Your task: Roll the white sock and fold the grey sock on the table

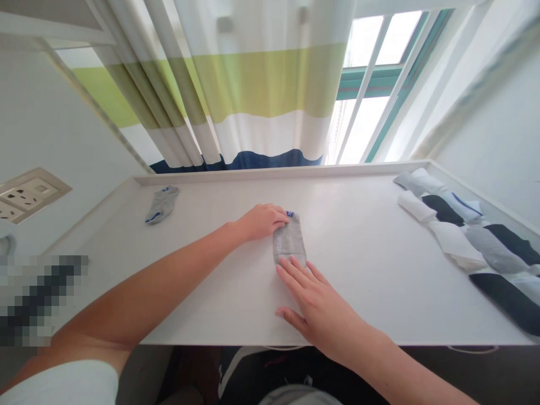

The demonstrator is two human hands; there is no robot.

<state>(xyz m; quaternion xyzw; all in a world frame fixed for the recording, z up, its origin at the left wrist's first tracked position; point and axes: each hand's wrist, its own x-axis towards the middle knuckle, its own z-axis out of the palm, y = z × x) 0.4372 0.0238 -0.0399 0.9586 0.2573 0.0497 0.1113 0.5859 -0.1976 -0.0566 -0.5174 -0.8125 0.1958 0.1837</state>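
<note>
A grey sock (289,240) with a blue mark at its far end lies folded in the middle of the white table (363,253). My left hand (262,220) rests on its far left edge, fingers curled against the cuff. Flat on the table is my right hand (310,298), fingers stretched out, their tips touching the sock's near end. A second grey sock (162,204) with blue trim lies alone at the far left of the table.
Several folded socks (459,230) in white, grey and black lie in rows along the table's right side. A striped curtain (253,84) and a window (379,73) stand behind the table. A wall socket (27,194) is at the left.
</note>
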